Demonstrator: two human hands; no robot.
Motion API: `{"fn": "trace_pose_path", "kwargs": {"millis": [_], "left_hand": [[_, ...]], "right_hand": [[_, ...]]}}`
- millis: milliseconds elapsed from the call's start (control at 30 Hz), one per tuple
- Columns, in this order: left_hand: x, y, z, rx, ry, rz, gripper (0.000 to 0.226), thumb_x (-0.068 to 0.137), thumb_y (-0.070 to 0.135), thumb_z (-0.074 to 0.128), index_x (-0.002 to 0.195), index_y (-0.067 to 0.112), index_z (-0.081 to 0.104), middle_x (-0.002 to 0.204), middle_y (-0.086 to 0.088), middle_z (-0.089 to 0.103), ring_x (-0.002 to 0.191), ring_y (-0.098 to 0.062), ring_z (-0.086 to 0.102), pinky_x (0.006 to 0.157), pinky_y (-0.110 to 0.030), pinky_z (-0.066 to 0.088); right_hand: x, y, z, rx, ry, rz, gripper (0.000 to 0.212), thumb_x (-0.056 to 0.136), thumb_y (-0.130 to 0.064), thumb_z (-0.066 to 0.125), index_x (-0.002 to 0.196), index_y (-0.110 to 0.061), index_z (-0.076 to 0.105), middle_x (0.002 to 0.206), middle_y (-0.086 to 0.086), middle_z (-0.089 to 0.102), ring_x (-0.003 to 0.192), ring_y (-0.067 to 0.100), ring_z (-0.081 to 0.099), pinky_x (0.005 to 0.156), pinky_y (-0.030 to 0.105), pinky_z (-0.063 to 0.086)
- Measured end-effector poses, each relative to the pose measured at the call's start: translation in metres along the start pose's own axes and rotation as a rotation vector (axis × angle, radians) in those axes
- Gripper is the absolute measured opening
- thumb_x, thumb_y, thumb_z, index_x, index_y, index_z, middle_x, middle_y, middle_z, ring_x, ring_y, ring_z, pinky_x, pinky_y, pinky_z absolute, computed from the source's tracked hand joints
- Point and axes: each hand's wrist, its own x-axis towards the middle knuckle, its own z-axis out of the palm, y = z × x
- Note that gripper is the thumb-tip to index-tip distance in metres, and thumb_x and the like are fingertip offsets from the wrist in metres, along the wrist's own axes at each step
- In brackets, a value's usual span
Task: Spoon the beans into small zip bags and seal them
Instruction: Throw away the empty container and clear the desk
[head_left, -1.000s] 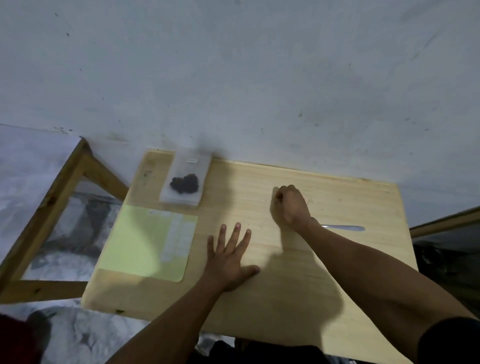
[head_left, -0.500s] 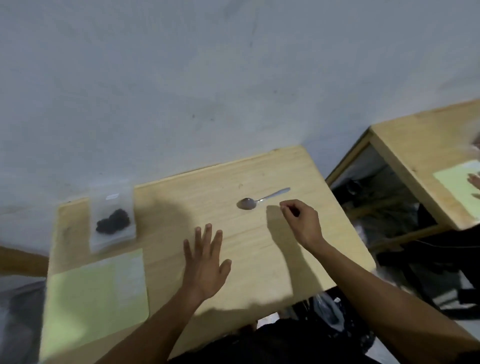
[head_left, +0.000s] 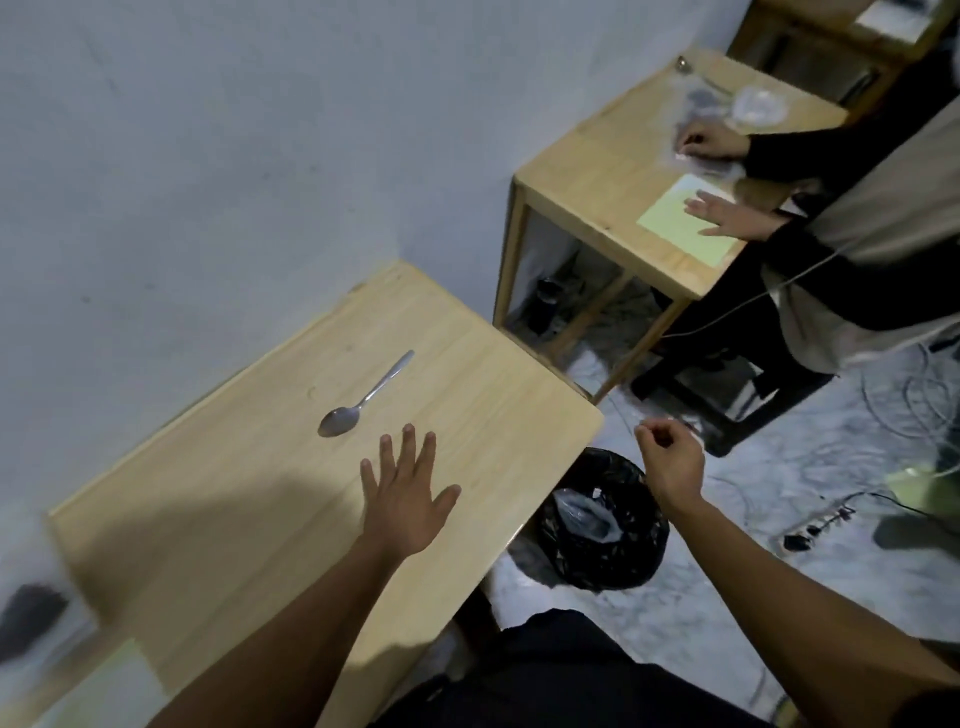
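A metal spoon (head_left: 363, 400) lies on my light wooden table (head_left: 493, 395), bowl toward me. My left hand (head_left: 405, 493) rests flat on the tabletop just below the spoon, fingers spread, holding nothing. My right hand (head_left: 670, 462) hangs past the table's right edge, above the floor and beside the bin, fingers curled with thumb and forefinger pinched; nothing shows between them. At the far left edge a blurred clear zip bag with dark beans (head_left: 31, 618) lies on the table. A pale green mat (head_left: 104, 686) shows at the bottom left.
A round bin with a black liner (head_left: 602, 525) stands on the floor by the table's right corner. Beyond it another person (head_left: 857, 223) works at a second wooden table (head_left: 587, 182). Cables (head_left: 821, 519) lie on the floor at right.
My view has swung right. My right hand has left the tabletop near the spoon and moved out past the table's right edge, still pinched. My left hand stays flat on the table.
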Motion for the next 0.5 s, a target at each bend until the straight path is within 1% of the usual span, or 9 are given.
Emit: {"fn": "trace_pose_path", "kwargs": {"millis": [67, 100, 167, 233, 367, 433, 500], "left_hand": [[0.001, 0.001, 0.0, 0.012, 0.002, 0.001, 0.093, 0.076, 0.076, -0.003, 0.155, 0.028, -0.007, 0.162, -0.002, -0.019, 0.148, -0.034, -0.018, 0.116, -0.059, -0.003], [0.001, 0.001, -0.001, 0.023, 0.0, 0.003, 0.093, 0.075, 0.076, -0.004, 0.155, 0.028, -0.008, 0.162, -0.002, -0.02, 0.148, -0.034, -0.018, 0.117, -0.058, -0.003], [0.001, -0.002, 0.0, 0.041, 0.003, 0.012, 0.094, 0.075, 0.077, -0.005, 0.155, 0.028, -0.01, 0.161, -0.002, -0.021, 0.149, -0.033, -0.017, 0.117, -0.057, -0.001], [0.001, -0.004, 0.0, 0.027, 0.013, 0.024, 0.093, 0.077, 0.077, -0.001, 0.155, 0.028, -0.008, 0.162, -0.002, -0.018, 0.149, -0.033, -0.015, 0.117, -0.058, 0.0], [0.001, -0.007, 0.0, 0.003, 0.012, 0.028, 0.092, 0.078, 0.077, 0.004, 0.156, 0.029, -0.006, 0.162, 0.0, -0.017, 0.149, -0.032, -0.014, 0.117, -0.058, 0.001], [0.001, -0.008, 0.0, -0.004, 0.011, 0.035, 0.091, 0.079, 0.077, 0.006, 0.155, 0.029, -0.006, 0.161, 0.001, -0.018, 0.149, -0.032, -0.015, 0.117, -0.058, 0.001], [0.001, -0.009, 0.0, -0.007, 0.014, 0.041, 0.091, 0.079, 0.077, 0.007, 0.155, 0.03, -0.006, 0.161, 0.001, -0.019, 0.149, -0.032, -0.015, 0.117, -0.058, 0.001]], "right_hand": [[0.0, 0.021, -0.005, -0.045, -0.02, 0.079, 0.015, 0.091, -0.02, 0.065, 0.098, -0.008, 0.069, 0.091, 0.009, 0.068, 0.086, 0.024, 0.062, 0.079, 0.031, 0.047], [0.0, 0.032, -0.007, -0.066, -0.029, 0.114, 0.015, 0.09, -0.02, 0.066, 0.098, -0.008, 0.069, 0.093, 0.01, 0.069, 0.089, 0.026, 0.063, 0.081, 0.032, 0.048], [-0.001, 0.048, -0.009, -0.092, -0.037, 0.173, 0.015, 0.091, -0.019, 0.066, 0.1, -0.007, 0.068, 0.097, 0.013, 0.07, 0.095, 0.031, 0.064, 0.087, 0.037, 0.05], [-0.002, 0.057, -0.01, -0.113, -0.052, 0.213, 0.021, 0.092, -0.02, 0.064, 0.107, -0.006, 0.067, 0.103, 0.016, 0.07, 0.1, 0.034, 0.064, 0.091, 0.042, 0.051], [-0.005, 0.061, -0.011, -0.11, -0.054, 0.24, 0.038, 0.095, -0.024, 0.058, 0.128, -0.006, 0.058, 0.124, 0.019, 0.063, 0.113, 0.037, 0.06, 0.1, 0.045, 0.046], [-0.004, 0.06, -0.01, -0.103, -0.053, 0.229, 0.037, 0.097, -0.025, 0.054, 0.13, -0.008, 0.056, 0.129, 0.019, 0.061, 0.114, 0.036, 0.059, 0.1, 0.044, 0.045], [-0.002, 0.055, -0.008, -0.103, -0.059, 0.206, 0.035, 0.097, -0.024, 0.051, 0.129, -0.011, 0.057, 0.129, 0.017, 0.061, 0.112, 0.033, 0.06, 0.098, 0.043, 0.046]]}}
